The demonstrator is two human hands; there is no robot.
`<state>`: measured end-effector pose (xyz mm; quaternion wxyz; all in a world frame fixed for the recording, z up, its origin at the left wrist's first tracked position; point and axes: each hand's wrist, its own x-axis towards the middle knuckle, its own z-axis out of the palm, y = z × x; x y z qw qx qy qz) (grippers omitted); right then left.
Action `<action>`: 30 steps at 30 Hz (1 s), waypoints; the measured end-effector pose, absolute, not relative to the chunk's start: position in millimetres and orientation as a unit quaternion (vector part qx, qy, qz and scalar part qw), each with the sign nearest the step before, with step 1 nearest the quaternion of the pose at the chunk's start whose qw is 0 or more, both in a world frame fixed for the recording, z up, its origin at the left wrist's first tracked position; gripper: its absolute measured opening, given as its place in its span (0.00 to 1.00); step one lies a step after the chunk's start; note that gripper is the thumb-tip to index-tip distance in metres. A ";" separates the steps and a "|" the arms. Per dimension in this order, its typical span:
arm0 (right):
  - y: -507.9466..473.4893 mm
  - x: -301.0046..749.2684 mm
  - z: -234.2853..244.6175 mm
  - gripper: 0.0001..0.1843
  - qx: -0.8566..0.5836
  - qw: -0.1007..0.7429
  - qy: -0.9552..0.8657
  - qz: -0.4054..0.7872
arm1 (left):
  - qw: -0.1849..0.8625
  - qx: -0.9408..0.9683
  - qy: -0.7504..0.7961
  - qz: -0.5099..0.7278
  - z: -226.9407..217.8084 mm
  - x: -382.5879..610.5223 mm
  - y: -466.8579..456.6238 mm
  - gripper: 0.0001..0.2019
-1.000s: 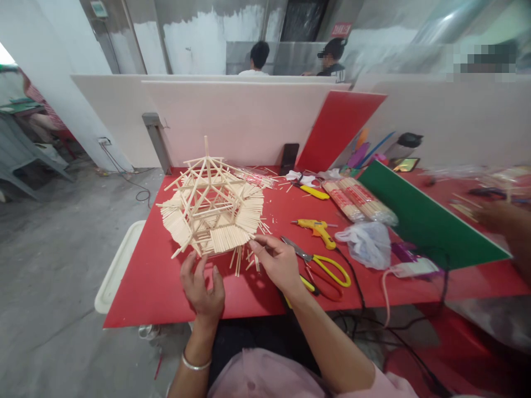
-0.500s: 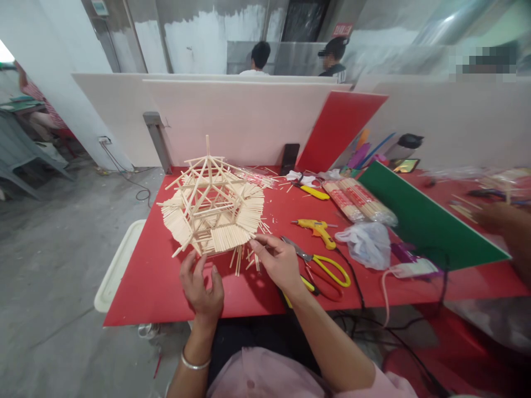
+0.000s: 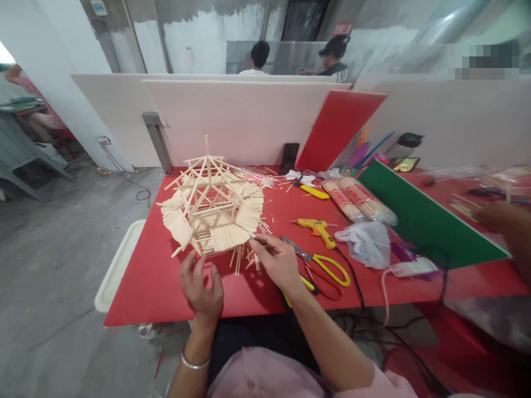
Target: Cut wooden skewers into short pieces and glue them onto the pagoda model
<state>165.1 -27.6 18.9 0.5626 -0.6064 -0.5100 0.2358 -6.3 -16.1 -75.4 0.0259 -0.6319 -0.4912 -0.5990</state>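
I hold my left hand (image 3: 202,292) wide, fingertips by the stick model's (image 3: 228,237) near-left edge, probably bracing. Right hand (image 3: 280,264): narrow pinch on its near-right corner, likely steadying. Model sits left on red table (image 3: 145,301); glue gun (image 3: 318,226) right, presumably for reach.

Our forearms (image 3: 332,340) cross the near edge of the surface (image 3: 143,309); our left hand (image 3: 204,292) curls loosely, our right hand (image 3: 279,266) pinches.
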 end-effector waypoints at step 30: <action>-28.2 165.5 17.3 0.15 -0.619 0.555 -0.507 0.227 | 0.020 -0.630 -0.488 -0.604 -74.1 -6.9 -16.4 0.20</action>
